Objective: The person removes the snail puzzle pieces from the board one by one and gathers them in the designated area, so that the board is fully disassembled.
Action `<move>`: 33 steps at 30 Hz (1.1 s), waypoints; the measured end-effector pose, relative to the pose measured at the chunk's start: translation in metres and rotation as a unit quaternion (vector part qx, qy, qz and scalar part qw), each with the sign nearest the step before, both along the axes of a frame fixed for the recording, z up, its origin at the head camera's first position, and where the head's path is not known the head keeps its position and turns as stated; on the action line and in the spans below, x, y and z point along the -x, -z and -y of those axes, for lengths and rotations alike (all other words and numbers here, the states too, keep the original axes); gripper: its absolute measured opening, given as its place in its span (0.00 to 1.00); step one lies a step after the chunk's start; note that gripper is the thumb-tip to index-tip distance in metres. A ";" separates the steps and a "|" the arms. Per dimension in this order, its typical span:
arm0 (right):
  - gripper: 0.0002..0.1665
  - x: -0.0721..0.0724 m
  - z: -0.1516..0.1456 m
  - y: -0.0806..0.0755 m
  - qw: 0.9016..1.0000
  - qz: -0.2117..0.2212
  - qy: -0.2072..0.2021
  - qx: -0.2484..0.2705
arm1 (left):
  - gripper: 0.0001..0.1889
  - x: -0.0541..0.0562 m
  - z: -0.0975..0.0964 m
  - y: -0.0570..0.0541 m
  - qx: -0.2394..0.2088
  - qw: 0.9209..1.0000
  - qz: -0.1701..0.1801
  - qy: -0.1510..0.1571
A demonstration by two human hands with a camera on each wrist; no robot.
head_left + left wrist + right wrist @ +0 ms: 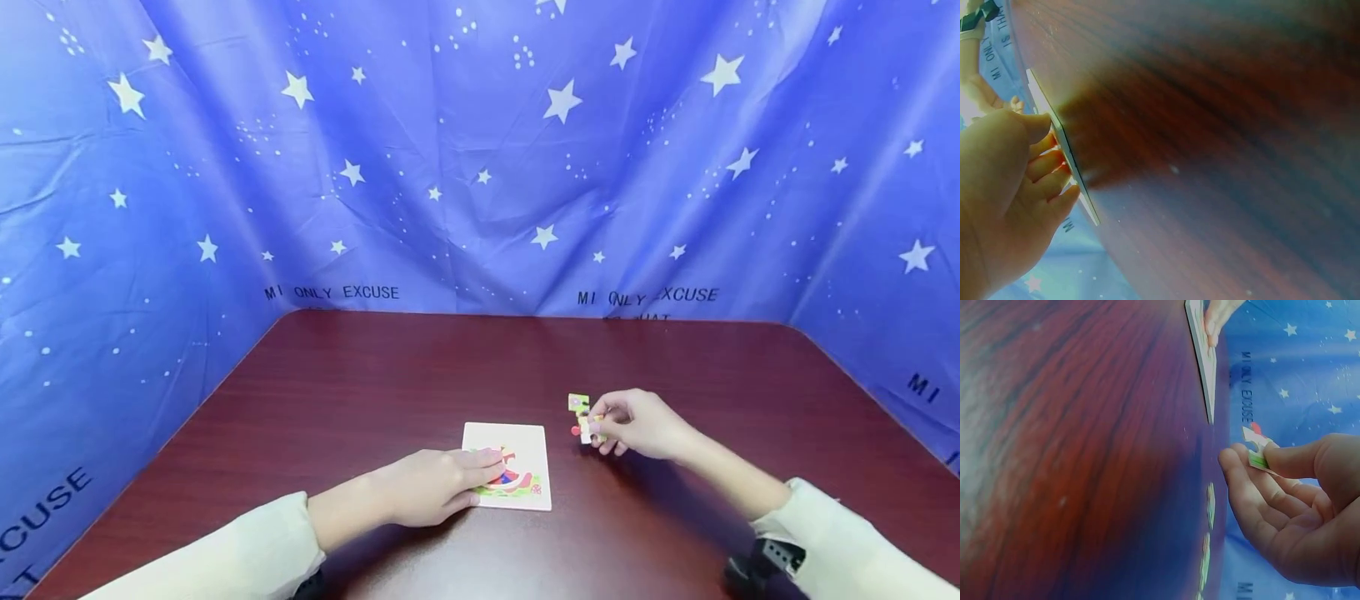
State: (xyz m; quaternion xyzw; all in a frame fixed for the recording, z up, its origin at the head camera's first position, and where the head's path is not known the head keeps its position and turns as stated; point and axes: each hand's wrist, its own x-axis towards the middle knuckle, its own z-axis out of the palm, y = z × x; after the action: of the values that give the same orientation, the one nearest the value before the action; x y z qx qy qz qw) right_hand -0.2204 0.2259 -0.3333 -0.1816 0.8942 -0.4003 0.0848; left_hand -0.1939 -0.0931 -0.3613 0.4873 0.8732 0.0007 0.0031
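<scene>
Item: 1 pale puzzle board (525,439), flat on the dark red table (375,375), its coloured picture partly covered by the left hand (433,485), whose straight fingers rest together on it. Item: 1 puzzle piece (1259,460), pinched between thumb and fingers of the right hand (637,425) right of the board, with at least 3 loose pieces (1211,506) on the table nearby. Progress, as judged: the board's picture partly shows, though seated pieces can hardly be told from print, and the held and loose pieces are not yet on it.
</scene>
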 end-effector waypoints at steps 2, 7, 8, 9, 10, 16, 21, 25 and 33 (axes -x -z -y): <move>0.07 0.001 -0.004 0.001 1.000 -0.019 0.010 -0.022 | 0.25 0.001 0.002 0.000 0.000 1.000 0.004 0.000; 0.08 0.008 -0.021 -0.010 0.995 -0.062 0.038 -0.068 | 0.26 0.009 0.002 -0.003 -0.014 1.000 0.006 0.001; 0.09 0.009 -0.025 -0.012 0.995 -0.060 0.042 -0.066 | 0.26 0.011 0.002 -0.003 -0.015 1.000 0.008 0.001; 0.10 0.010 -0.028 -0.013 0.996 -0.055 0.047 -0.061 | 0.26 0.012 0.003 -0.004 -0.014 1.000 0.009 -0.001; 0.11 0.010 -0.032 -0.013 0.996 -0.049 0.052 -0.056 | 0.26 0.013 0.003 -0.004 -0.015 1.000 0.012 -0.001; 0.14 0.009 -0.055 -0.007 0.994 -0.012 0.085 -0.065 | 0.26 0.013 0.003 -0.002 -0.023 0.999 0.026 -0.004; 0.11 0.008 -0.068 -0.001 0.989 -0.005 0.089 -0.115 | 0.25 0.009 0.002 0.002 -0.022 0.999 0.038 -0.006; 0.12 0.008 -0.075 0.003 0.985 -0.006 0.092 -0.146 | 0.25 0.008 0.002 0.004 -0.016 0.999 0.035 -0.005; 0.09 0.013 -0.077 0.008 0.978 -0.034 0.098 -0.181 | 0.25 0.008 0.002 0.003 -0.012 1.000 0.024 -0.006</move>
State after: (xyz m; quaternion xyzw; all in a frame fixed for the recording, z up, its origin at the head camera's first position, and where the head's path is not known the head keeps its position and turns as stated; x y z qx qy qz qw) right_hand -0.2331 0.3031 -0.3411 -0.0882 0.9678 -0.2314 0.0459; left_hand -0.2018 -0.0953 -0.3641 0.4822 0.8756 0.0229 0.0176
